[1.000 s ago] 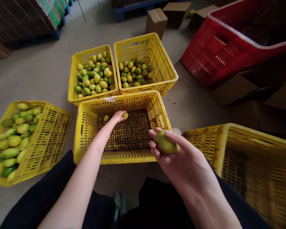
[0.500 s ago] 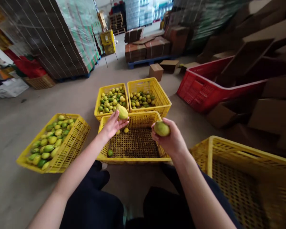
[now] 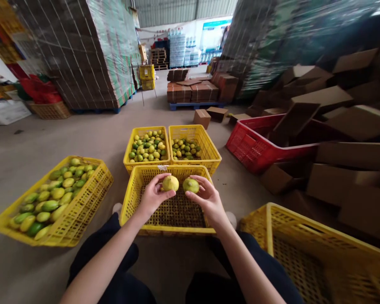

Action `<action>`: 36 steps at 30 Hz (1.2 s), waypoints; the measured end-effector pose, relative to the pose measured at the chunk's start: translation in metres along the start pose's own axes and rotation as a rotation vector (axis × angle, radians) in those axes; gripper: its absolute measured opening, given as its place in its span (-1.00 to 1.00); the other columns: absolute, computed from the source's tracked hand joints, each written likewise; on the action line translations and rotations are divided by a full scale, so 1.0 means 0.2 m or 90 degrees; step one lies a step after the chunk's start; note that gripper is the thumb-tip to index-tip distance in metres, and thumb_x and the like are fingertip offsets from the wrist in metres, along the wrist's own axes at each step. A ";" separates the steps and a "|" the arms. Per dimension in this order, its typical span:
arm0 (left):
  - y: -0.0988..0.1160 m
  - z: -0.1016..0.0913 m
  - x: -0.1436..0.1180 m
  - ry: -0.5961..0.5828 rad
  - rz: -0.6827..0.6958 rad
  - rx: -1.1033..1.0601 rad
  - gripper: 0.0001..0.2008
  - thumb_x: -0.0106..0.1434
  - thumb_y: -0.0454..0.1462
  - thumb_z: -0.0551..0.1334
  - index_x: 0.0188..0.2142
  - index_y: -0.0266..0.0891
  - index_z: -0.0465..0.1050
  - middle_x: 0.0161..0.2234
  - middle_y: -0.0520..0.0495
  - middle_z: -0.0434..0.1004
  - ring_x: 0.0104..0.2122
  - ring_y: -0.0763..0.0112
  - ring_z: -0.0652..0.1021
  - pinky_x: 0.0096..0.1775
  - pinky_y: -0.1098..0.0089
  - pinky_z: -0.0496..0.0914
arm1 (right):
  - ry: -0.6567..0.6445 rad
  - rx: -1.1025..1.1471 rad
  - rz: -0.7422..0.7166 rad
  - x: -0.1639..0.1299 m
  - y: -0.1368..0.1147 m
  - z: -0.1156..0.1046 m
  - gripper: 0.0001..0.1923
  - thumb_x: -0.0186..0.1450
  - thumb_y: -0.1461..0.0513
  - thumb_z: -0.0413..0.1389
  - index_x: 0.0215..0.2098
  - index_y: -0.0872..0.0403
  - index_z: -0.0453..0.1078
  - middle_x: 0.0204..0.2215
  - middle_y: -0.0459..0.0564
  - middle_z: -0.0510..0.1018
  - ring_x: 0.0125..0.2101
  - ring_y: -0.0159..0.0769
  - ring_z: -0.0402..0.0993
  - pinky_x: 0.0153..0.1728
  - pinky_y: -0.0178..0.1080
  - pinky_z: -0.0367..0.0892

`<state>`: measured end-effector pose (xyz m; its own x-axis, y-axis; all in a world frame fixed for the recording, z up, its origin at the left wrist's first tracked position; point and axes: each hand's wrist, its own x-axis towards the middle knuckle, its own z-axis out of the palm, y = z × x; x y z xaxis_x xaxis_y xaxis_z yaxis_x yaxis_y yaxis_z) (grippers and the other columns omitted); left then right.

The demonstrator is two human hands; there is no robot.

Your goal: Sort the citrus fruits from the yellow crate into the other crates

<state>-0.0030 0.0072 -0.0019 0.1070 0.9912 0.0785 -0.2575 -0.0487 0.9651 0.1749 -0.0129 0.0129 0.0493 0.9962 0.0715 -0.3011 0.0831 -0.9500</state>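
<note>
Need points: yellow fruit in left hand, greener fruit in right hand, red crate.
yellow fruit [image 3: 170, 183], head view, middle of its skin above the left hand
greener fruit [image 3: 191, 185], head view, middle of its top face
red crate [image 3: 252, 148], head view, left mesh wall

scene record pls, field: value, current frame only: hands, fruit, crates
left hand: holds a yellow lemon
right hand: holds a greenish-yellow lemon
hands position: side by side over the near yellow crate
far-left crate: yellow, holds green and yellow fruit
far-right crate: yellow, fewer fruit
tilted crate: yellow, at the person's left, larger green fruit
right crate: yellow, contents not visible
red crate: beside cardboard boxes
</note>
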 end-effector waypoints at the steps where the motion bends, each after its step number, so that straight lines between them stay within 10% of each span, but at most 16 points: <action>1: 0.01 0.00 -0.01 -0.011 0.010 0.015 -0.44 -0.11 -0.19 0.52 -0.08 -0.15 0.48 -0.09 -0.08 0.50 -0.16 0.34 0.53 -0.10 0.35 0.45 | 0.009 0.002 0.001 0.00 0.00 0.01 -0.53 -0.08 0.25 0.43 -0.18 -0.03 0.53 -0.29 -0.11 0.60 -0.27 -0.31 0.48 -0.18 -0.26 0.38; 11: 0.01 -0.06 0.00 0.004 0.095 0.092 -0.49 -0.05 -0.18 0.50 -0.08 -0.12 0.49 0.00 -0.10 0.43 -0.10 0.29 0.53 -0.01 0.26 0.45 | 0.016 0.030 0.024 0.02 0.05 0.07 -0.52 -0.09 0.25 0.44 -0.18 -0.06 0.53 -0.26 -0.13 0.62 -0.26 -0.33 0.49 -0.16 -0.30 0.35; 25: 0.02 0.00 0.03 0.033 -0.079 -0.220 -0.52 0.02 -0.09 0.45 -0.13 -0.29 0.46 -0.10 -0.16 0.57 -0.04 0.25 0.54 0.01 0.31 0.40 | -0.028 0.087 0.092 0.04 0.11 0.10 -0.62 0.05 0.14 0.38 -0.20 0.02 0.46 -0.35 -0.12 0.55 -0.39 -0.36 0.50 -0.33 -0.25 0.48; 36: 0.00 -0.03 0.03 -0.076 0.026 0.231 -0.49 0.06 -0.17 0.40 -0.01 -0.28 0.38 -0.13 -0.19 0.59 -0.20 0.25 0.60 -0.13 0.24 0.49 | 0.029 0.001 -0.039 0.07 0.12 0.02 -0.57 0.02 0.13 0.39 -0.15 -0.07 0.44 -0.26 -0.11 0.57 -0.27 -0.28 0.51 -0.20 -0.20 0.45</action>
<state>-0.0082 0.0137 -0.0023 0.2203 0.9671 0.1269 0.0903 -0.1497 0.9846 0.1647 0.0038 -0.0067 0.1111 0.9872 0.1148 -0.2982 0.1433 -0.9437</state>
